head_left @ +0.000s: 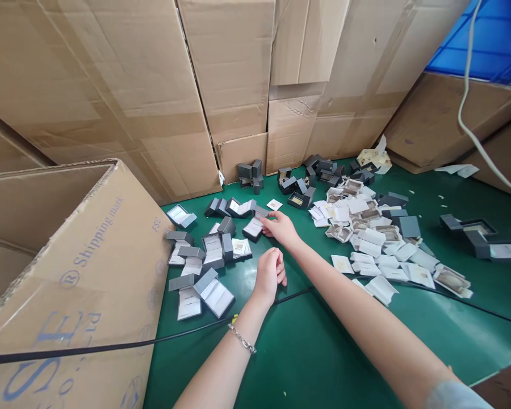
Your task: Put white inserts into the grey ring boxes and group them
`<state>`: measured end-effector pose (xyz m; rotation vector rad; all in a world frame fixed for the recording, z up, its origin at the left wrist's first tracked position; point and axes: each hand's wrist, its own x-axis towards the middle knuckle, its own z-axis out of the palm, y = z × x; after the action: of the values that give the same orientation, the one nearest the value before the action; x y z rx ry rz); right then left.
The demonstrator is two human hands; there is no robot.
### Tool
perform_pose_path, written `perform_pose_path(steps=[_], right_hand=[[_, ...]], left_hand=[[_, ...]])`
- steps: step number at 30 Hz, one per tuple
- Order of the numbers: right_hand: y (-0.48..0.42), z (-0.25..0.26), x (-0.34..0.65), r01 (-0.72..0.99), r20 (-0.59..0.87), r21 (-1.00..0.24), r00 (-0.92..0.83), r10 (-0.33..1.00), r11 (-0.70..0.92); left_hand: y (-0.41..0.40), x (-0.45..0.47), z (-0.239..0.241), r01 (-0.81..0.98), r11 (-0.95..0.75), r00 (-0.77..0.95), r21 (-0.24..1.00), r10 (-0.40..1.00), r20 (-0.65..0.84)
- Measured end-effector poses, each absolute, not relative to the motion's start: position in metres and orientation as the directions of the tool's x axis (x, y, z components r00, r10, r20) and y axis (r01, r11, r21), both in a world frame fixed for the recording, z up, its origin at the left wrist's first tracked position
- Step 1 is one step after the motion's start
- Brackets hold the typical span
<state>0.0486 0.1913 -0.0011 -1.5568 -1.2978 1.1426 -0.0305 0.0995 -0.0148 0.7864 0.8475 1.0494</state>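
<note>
At the far left of the frame I see a large cardboard carton (80, 272) printed with "Shipping mark", its open top tilted toward the upper left, and a black cable (111, 345) runs across its face and on over the green table (323, 352). Just right of the carton lies a scatter of small grey hinged boxes (204, 255) — several lie open with pale lining showing. My left hand (269, 274) sits low in the centre, a bracelet (242, 338) on its wrist; the fingers are curled into a loose fist, and I cannot tell whether anything is inside it. Slightly above and to the right, my right hand (281, 227) reaches toward the upper left, fingers extended, the fingertips touching one open grey box (254, 227) at the edge of that scatter; it is not clasped around it. Further right, a heap of white cards and inserts (378, 238) spreads over the table, with more dark boxes (319, 170) behind it against the wall of cartons (238, 85). At the far right lies an open dark tray (472, 228) — a blue crate (494, 40) fills the upper right corner.
</note>
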Motion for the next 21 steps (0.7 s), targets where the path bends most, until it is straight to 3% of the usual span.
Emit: perform_pose_path(steps=[5, 10, 12, 13, 16, 18, 21], right_hand=[[0.203, 0.002, 0.028, 0.407, 0.049, -0.910, -0.076, 0.996, 0.075], [0.206, 0.027, 0.078, 0.631, 0.290, -0.757, 0.095, 0.952, 0.168], [0.211, 0.034, 0.105, 0.708, 0.354, -0.701, 0.234, 0.905, 0.091], [0.215, 0.035, 0.117, 0.794, 0.373, -0.606, 0.328, 0.868, -0.040], [0.227, 0.035, 0.142, 0.844, 0.238, -0.448, 0.430, 0.871, -0.294], [0.232, 0.038, 0.151, 0.842, 0.149, -0.431, 0.421, 0.895, -0.324], [0.232, 0.051, 0.156, 0.846, 0.174, -0.485, 0.341, 0.924, -0.221]], left_hand=[[0.102, -0.028, -0.014, -0.359, 0.312, 0.206, 0.880, 0.946, -0.252], [0.101, -0.029, -0.012, -0.383, 0.316, 0.211, 0.868, 0.945, -0.251], [0.101, -0.029, -0.012, -0.375, 0.310, 0.222, 0.873, 0.945, -0.240], [0.101, -0.029, -0.013, -0.372, 0.312, 0.230, 0.874, 0.943, -0.238], [0.103, -0.030, -0.013, -0.382, 0.349, 0.268, 0.856, 0.928, -0.258], [0.104, -0.031, -0.013, -0.418, 0.387, 0.288, 0.822, 0.915, -0.284], [0.107, -0.034, -0.013, -0.500, 0.426, 0.279, 0.754, 0.903, -0.325]])
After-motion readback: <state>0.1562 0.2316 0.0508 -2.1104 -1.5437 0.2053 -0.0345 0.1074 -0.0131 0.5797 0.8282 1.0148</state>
